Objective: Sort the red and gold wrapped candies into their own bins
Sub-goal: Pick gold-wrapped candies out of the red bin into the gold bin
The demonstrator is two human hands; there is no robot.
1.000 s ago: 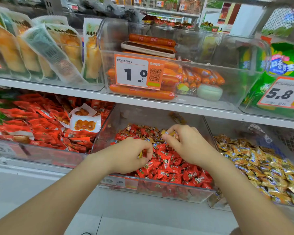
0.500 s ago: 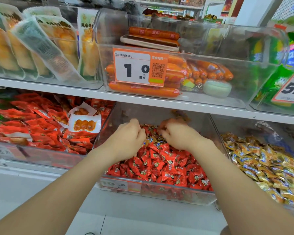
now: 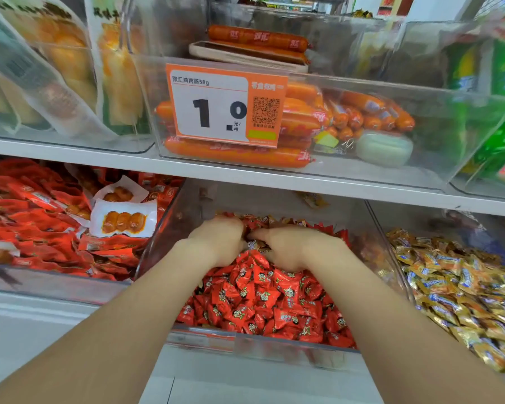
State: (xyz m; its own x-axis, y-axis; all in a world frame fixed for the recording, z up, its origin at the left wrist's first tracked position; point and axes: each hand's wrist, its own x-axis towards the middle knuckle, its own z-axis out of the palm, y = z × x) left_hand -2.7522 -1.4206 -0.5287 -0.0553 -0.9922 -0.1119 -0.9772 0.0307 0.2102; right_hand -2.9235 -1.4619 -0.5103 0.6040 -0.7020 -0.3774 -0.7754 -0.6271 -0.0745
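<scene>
- At nine o'clock, a clear bin of red snack packets (image 3: pixel 41 228) is sitting on the lower shelf, with two white-backed packs lying on top toward its right side.
- At twelve o'clock, on the shelf above, an orange price tag (image 3: pixel 225 106) is hanging on the front of a clear tub of orange sausages (image 3: pixel 362 112).
- The left hand (image 3: pixel 216 240) is reaching into the middle bin (image 3: pixel 260 345), knuckles up. Its fingers are curling down into the pile at the back, so I cannot tell whether they are clamped on anything.
- The red candies (image 3: pixel 260 295) are filling the middle bin from its centre down to six o'clock, lying heaped against the front wall just below both hands.
- A gold-wrapped candy (image 3: pixel 257 244) is lying between the two hands, touching or nearly touching both. More gold wrappers (image 3: pixel 286 221) are showing among the red at the bin's twelve o'clock edge.
- The right hand (image 3: pixel 289 246) is resting on the pile just beside the left, its forefinger stretching toward nine o'clock. The other fingertips are hidden, and I cannot tell whether they are pinching the candy.
- At three o'clock, the gold candies (image 3: pixel 464 287) are lying piled in the neighbouring bin (image 3: pixel 420 220), apart from both hands.
</scene>
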